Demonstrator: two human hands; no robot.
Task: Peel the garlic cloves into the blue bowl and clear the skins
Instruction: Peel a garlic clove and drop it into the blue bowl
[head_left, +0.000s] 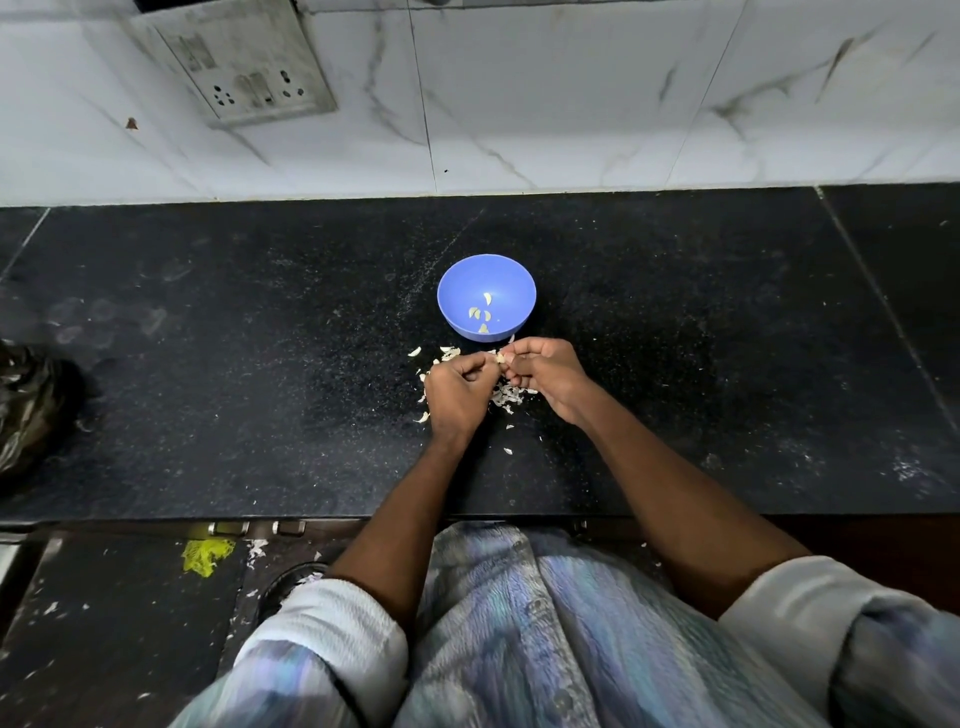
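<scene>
A blue bowl (457, 291) stands on the black counter and holds several peeled garlic cloves (480, 313). Just in front of it my left hand (457, 389) and my right hand (545, 371) meet, fingers curled. Between their fingertips they pinch one small garlic clove (501, 357). White garlic skins (501, 397) lie scattered on the counter under and around both hands.
The black stone counter (260, 364) runs to a white marble wall with a socket plate (244, 62). A dark plastic bag (31, 405) sits at the left edge. Skin bits and a yellow net scrap (205, 555) lie on the floor below.
</scene>
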